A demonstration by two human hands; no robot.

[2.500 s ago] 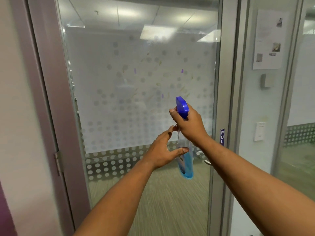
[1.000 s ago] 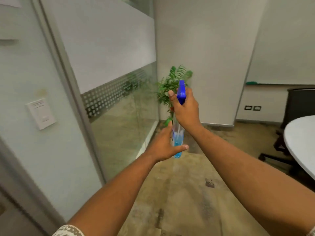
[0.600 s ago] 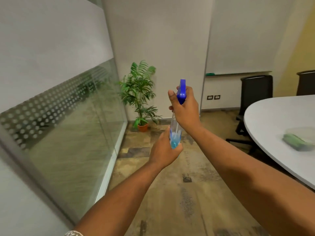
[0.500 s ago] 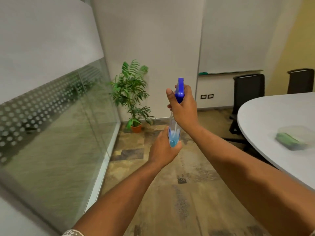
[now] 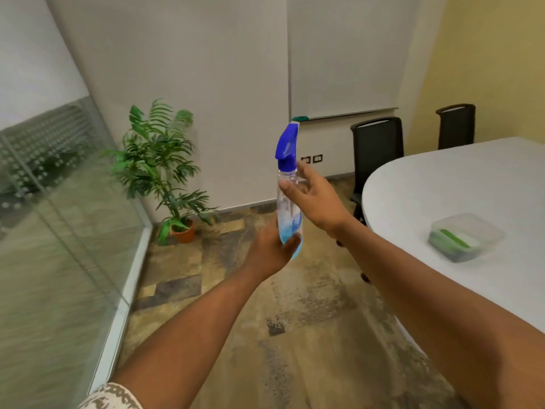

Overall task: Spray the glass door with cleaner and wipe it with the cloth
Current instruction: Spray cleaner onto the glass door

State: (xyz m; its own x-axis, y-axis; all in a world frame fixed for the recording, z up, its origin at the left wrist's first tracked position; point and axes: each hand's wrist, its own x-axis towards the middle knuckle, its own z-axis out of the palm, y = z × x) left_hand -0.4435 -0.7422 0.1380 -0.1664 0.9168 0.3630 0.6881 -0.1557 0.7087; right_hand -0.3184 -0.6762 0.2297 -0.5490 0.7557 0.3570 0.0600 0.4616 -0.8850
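A clear spray bottle point(image 5: 287, 202) with a blue trigger head and a little blue liquid stands upright in mid-air at the centre. My left hand point(image 5: 269, 249) grips its base from below. Just right of the bottle's neck, my right hand point(image 5: 317, 199) has its fingers spread, with the fingertips close to the bottle or brushing it. A frosted glass wall panel point(image 5: 59, 219) runs along the left. The glass door is out of view. A clear lidded box point(image 5: 466, 236) with something green inside lies on the table; I cannot tell whether it is the cloth.
A white rounded table point(image 5: 442, 196) fills the right side, with two black chairs point(image 5: 377, 149) behind it. A potted plant point(image 5: 162, 172) stands in the corner by the glass. A whiteboard hangs on the back wall. Patterned carpet point(image 5: 265, 320) lies below my arms.
The view has turned right, from the glass door to the room. My right hand has let go of the trigger head and opened. My left hand now holds the bottle's base.
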